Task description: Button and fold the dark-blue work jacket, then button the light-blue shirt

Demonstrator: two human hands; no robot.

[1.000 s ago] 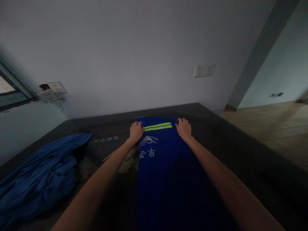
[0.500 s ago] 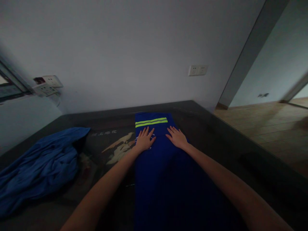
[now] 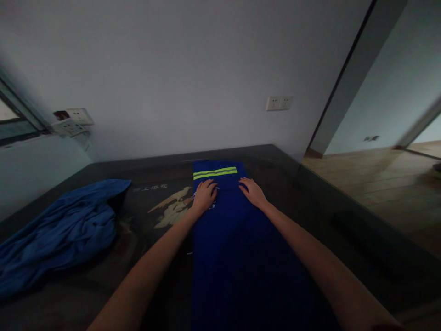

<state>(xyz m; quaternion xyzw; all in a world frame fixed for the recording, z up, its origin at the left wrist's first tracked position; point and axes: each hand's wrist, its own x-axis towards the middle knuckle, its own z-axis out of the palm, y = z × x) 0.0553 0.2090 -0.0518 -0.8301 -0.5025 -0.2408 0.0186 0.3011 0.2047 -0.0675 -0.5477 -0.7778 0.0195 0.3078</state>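
A dark blue work garment [image 3: 220, 239] lies folded into a long strip on the dark tabletop [image 3: 296, 202]. A yellow-green and grey reflective band [image 3: 215, 173] crosses its far end. My left hand [image 3: 204, 195] rests on the left part of the cloth below the band, over white printing that it partly covers. Its fingers are slightly bent and the thumb stands apart. Along the garment's right edge, my right hand [image 3: 254, 191] touches the fabric with its fingers loosely extended. I see no cloth pinched in either hand. The near end of the garment fades into shadow.
A crumpled blue cloth [image 3: 69, 230] lies at the left of the table. Beside the garment, a bird picture [image 3: 174, 204] decorates the tabletop. A long dark object [image 3: 365, 239] is at the right. A wall with a socket [image 3: 279, 103] stands behind the table.
Both hands' fingers were spread flat on the garment; now they are drawn closer together and slightly bent. The right hand sits nearer the right edge. The camera view has shifted slightly.
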